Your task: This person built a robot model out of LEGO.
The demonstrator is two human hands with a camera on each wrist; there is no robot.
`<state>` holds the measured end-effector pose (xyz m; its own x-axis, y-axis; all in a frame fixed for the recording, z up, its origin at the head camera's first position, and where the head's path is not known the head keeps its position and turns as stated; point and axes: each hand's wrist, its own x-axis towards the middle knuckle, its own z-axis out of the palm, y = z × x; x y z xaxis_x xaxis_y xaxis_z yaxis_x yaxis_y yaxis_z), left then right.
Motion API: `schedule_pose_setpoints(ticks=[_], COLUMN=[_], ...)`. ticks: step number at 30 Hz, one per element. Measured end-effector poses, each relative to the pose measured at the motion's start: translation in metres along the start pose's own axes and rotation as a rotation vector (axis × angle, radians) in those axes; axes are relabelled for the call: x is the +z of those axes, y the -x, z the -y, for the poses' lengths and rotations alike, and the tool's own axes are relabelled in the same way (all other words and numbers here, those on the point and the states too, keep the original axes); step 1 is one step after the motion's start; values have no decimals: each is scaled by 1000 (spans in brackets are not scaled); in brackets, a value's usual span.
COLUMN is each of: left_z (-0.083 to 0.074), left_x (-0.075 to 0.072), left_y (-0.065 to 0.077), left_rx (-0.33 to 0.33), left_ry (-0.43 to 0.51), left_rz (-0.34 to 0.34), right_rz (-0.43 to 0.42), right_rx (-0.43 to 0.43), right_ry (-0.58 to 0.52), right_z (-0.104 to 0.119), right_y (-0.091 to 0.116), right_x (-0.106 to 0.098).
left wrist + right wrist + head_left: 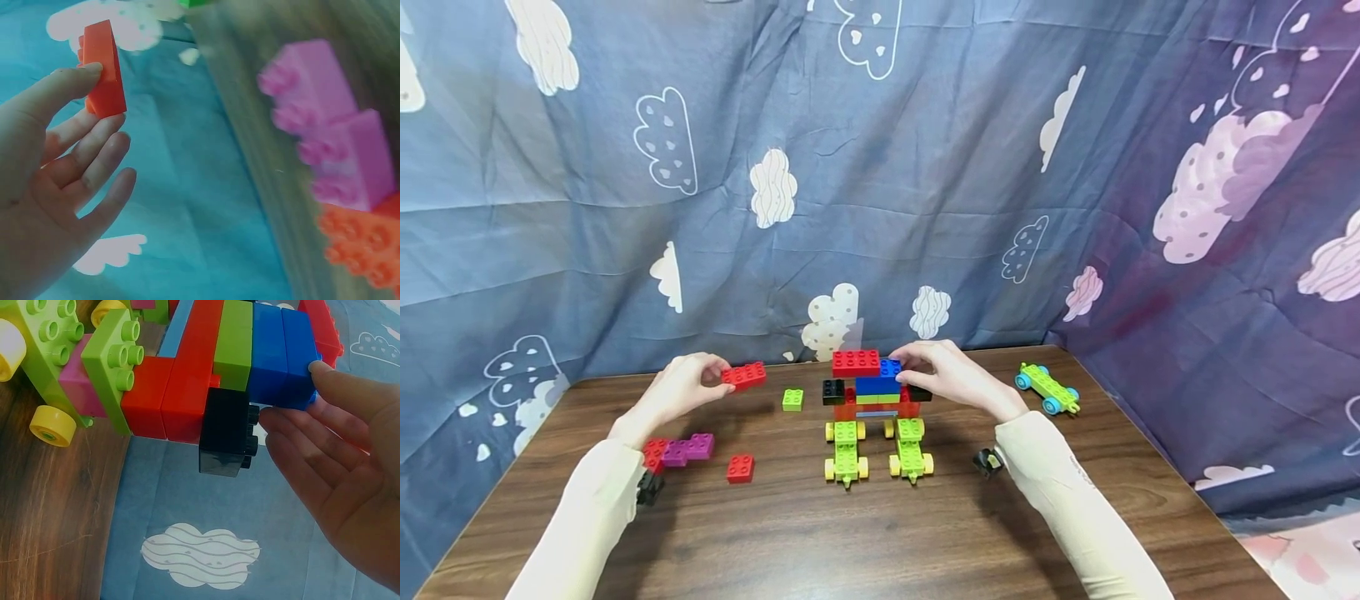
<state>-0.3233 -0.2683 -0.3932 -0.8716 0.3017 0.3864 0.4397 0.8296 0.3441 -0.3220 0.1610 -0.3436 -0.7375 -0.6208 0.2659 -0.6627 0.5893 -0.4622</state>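
My left hand [683, 385] pinches a long red brick [744, 377] between thumb and fingers, raised above the table's far left part. In the left wrist view the brick [104, 69] stands on edge between thumb and fingertips. At the middle stands a block build on two lime wheeled bases [846, 454] with yellow wheels. Its upper part has black bricks [833, 392] at the sides, lime and blue layers, and a red brick [855, 362] on top. My right hand [951, 372] pinches the upper blue brick [299, 356] at the build's right end.
A small lime brick [792, 400] and a small red brick [741, 468] lie left of the build. Joined purple bricks [688, 449] sit by the left forearm. A black piece [987, 462] lies near the right sleeve. A lime car base [1048, 389] stands far right; a cloud-patterned curtain [880, 208] hangs behind.
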Motion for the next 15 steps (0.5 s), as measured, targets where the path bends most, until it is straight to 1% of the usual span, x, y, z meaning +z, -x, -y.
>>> schedule_pose_setpoints(ticks=[3, 10, 15], left_z=[-11, -31, -45], left_x=[-6, -19, -26], left_y=[-4, -14, -21], left_rx=[27, 40, 75], left_ry=[29, 71, 98], left_rz=[-19, -30, -40], right_rz=[3, 2, -5], right_rx=[2, 2, -8], right_ry=[-5, -18, -12], right_z=[0, -2, -2], right_y=[0, -1, 0], right_x=[0, 1, 0])
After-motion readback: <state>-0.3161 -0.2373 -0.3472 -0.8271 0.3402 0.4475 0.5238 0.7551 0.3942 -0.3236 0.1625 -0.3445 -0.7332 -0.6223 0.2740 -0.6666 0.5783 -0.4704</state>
